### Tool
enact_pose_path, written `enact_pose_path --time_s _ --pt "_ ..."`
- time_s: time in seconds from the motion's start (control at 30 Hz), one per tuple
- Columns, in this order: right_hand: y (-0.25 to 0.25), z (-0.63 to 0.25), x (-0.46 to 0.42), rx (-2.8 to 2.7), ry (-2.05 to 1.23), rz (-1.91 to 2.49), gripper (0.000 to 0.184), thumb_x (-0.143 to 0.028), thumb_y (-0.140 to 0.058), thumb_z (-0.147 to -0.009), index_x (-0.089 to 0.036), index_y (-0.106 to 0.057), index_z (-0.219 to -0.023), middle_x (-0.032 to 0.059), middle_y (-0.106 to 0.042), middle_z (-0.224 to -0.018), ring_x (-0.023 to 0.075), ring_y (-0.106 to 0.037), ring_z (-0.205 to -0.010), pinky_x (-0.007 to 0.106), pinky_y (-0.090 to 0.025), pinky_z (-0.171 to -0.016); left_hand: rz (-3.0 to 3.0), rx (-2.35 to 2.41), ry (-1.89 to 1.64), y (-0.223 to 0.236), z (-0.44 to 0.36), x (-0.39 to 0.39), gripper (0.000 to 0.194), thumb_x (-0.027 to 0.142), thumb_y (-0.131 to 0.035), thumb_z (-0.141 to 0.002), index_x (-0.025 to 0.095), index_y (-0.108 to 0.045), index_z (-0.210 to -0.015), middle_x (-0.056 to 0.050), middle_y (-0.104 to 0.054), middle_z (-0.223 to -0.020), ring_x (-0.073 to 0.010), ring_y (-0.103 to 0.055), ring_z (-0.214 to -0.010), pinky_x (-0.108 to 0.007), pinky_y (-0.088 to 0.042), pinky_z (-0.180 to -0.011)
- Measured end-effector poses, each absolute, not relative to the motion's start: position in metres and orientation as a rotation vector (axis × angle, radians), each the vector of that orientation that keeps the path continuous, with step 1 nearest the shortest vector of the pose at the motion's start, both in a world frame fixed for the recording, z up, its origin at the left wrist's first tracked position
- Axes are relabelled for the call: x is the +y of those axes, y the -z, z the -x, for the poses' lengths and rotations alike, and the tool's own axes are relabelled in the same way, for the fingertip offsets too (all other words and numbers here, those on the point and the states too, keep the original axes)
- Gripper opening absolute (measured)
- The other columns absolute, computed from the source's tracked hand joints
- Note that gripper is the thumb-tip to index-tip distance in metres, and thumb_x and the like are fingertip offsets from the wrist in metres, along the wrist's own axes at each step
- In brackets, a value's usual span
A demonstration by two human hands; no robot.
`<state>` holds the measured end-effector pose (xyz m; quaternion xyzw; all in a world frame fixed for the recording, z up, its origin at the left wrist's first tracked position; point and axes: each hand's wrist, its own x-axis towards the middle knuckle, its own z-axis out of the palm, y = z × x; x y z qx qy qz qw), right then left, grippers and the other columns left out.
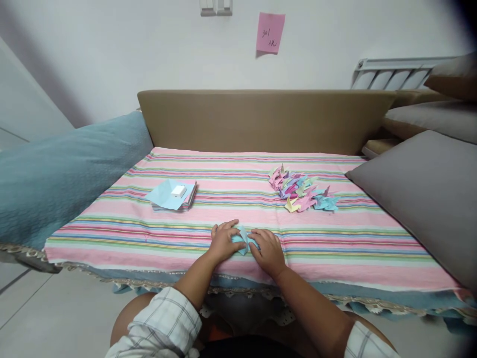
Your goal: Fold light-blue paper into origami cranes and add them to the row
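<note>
A small light blue folded paper (243, 239) lies on the striped cloth (335, 238) near the front edge. My left hand (222, 241) presses on its left side with fingers curled over it. My right hand (267, 250) pinches its right side, fingers bent onto the paper. Both hands rest on the cloth with the paper between them.
A stack of coloured paper sheets (172, 195) with a small white block (178, 190) on top lies at the left. A heap of folded paper figures (301, 191) sits at the right. A teal cushion (67, 174) flanks the left, a grey cushion (428, 199) the right.
</note>
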<state>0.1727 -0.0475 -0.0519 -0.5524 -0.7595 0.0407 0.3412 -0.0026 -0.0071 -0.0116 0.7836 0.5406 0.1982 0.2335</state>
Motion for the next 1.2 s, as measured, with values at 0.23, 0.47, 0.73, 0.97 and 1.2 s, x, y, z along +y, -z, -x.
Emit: enact_pose_path --time_s 0.23,0.47,0.73,0.97,1.2 --pt "0.052 -0.174 -0.048 -1.979 -0.136 1.437 0.025 -0.029 -0.051 -0.085 -0.025 -0.06 -0.107 0.0043 -0.059 -0.117 0.0222 -0.047 -0.109 0.038 -0.033 -0.092 -2.208 1.301 -0.456 0.009 0.008 0.004 0.036 0.049 -0.078 -0.053 0.033 -0.068 -0.084 0.001 -0.044 -0.139 -0.0283 -0.034 -0.129 -0.057 -0.006 -0.107" --pt "0.05 -0.173 -0.049 -1.984 -0.134 1.449 0.025 -0.029 -0.05 -0.085 -0.025 -0.06 -0.108 0.0042 -0.059 -0.117 0.0222 -0.047 -0.109 0.038 -0.033 -0.092 -2.293 1.141 -0.409 0.007 0.017 0.002 0.053 0.056 -0.077 -0.049 0.029 -0.066 -0.092 -0.004 -0.039 -0.142 -0.0323 -0.032 -0.13 -0.059 0.001 -0.106" --pt "0.051 -0.173 -0.049 -1.996 -0.107 1.459 0.026 -0.026 -0.05 -0.083 -0.023 -0.06 -0.107 0.0052 -0.059 -0.117 0.0223 -0.047 -0.109 0.037 -0.034 -0.091 -2.224 1.192 -0.515 0.011 0.015 -0.001 0.052 0.052 -0.078 -0.05 0.031 -0.065 -0.095 -0.003 -0.049 -0.135 -0.0264 -0.04 -0.126 -0.054 -0.002 -0.108" --pt "0.05 -0.173 -0.049 -2.002 -0.11 1.444 0.027 -0.025 -0.05 -0.081 -0.024 -0.06 -0.106 0.0052 -0.059 -0.115 0.0226 -0.048 -0.108 0.038 -0.035 -0.091 -2.195 1.221 -0.646 0.014 0.014 -0.004 0.043 0.048 -0.077 -0.056 0.031 -0.064 -0.094 -0.001 -0.058 -0.126 -0.0224 -0.047 -0.12 -0.051 -0.004 -0.11" --pt "0.05 -0.173 -0.049 -1.964 -0.143 1.421 0.029 -0.025 -0.047 -0.083 -0.021 -0.058 -0.109 0.0066 -0.061 -0.111 0.0231 -0.049 -0.105 0.038 -0.035 -0.09 -2.167 1.248 -0.73 0.02 0.012 -0.005 0.036 0.045 -0.075 -0.061 0.029 -0.065 -0.092 0.001 -0.065 -0.116 -0.0187 -0.054 -0.112 -0.048 -0.007 -0.11"
